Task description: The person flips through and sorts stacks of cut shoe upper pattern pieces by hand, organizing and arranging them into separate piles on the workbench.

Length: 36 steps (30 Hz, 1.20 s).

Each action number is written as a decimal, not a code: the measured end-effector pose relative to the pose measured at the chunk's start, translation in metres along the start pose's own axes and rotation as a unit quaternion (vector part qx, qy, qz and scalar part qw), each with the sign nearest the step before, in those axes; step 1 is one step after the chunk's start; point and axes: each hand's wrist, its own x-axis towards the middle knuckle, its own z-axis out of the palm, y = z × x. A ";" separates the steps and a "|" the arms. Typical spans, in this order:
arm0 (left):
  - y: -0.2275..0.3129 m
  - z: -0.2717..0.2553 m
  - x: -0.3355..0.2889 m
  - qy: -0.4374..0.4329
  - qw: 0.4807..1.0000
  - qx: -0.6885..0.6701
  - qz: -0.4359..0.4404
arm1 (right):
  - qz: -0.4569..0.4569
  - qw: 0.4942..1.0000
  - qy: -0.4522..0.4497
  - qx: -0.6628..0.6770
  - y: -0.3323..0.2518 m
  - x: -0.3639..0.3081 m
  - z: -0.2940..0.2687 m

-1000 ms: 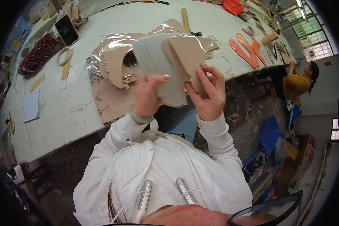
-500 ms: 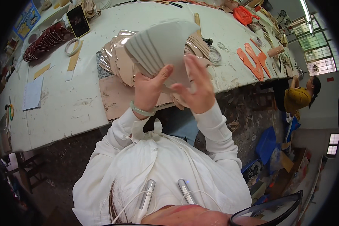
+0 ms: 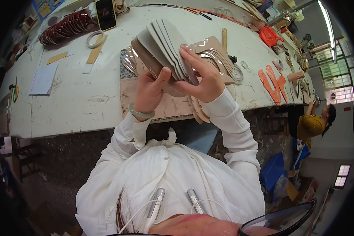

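Note:
Above the near part of the table I hold a stack of cut leather pieces [image 3: 161, 41], grey-white on some faces and brownish beige on others. Its upper edges are spread apart like a fan. My left hand [image 3: 150, 89] grips the lower left of the stack, thumb on the front. From the right, my right hand [image 3: 203, 76] closes round the other side, with its fingers across the edges. Behind the stack lie glossy beige leather pieces [image 3: 210, 45] in overlapping layers. Beneath my hands is a worn pinkish board [image 3: 131, 88], next to a speckled stone slab [image 3: 124, 55].
A wooden-handled hammer [image 3: 224, 38] lies beyond the pieces. Orange cut pieces [image 3: 268, 84] are on the right. To the left are a tape roll [image 3: 91, 42], phone [image 3: 106, 15], maroon bundle [image 3: 67, 28], paper pad [image 3: 43, 80] and scissors [image 3: 15, 93]. A person [image 3: 308, 126] in yellow works at far right.
The stack has turned from showing a broad white face to showing its fanned edges. My right hand, earlier spread beside it, has closed onto it. The whole view has shifted somewhat.

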 end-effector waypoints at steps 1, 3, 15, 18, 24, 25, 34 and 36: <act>0.005 -0.004 0.000 0.010 0.999 0.027 0.013 | 0.001 1.000 -0.007 0.023 -0.001 0.007 0.002; 0.017 -0.018 0.000 0.035 0.995 0.081 0.050 | 0.032 0.995 0.011 0.091 -0.001 0.023 0.008; 0.078 -0.063 -0.019 0.252 0.919 0.141 0.268 | 0.378 0.909 0.027 0.177 0.126 0.061 0.032; 0.070 -0.046 -0.022 0.202 0.917 0.299 0.173 | 0.164 0.958 0.023 -0.235 0.156 0.035 0.025; -0.004 0.034 -0.016 -0.150 0.975 0.150 -0.066 | 0.203 0.965 0.159 0.054 0.043 -0.027 -0.115; -0.018 0.042 -0.014 -0.219 0.950 0.182 -0.124 | 0.146 0.982 0.118 -0.007 0.023 -0.041 -0.136; -0.098 0.091 -0.021 -0.437 0.802 0.003 -0.406 | 0.408 0.902 0.064 0.127 -0.034 -0.171 -0.172; -0.103 0.094 -0.026 -0.404 0.799 -0.049 -0.443 | 0.435 0.872 0.133 0.182 -0.030 -0.185 -0.177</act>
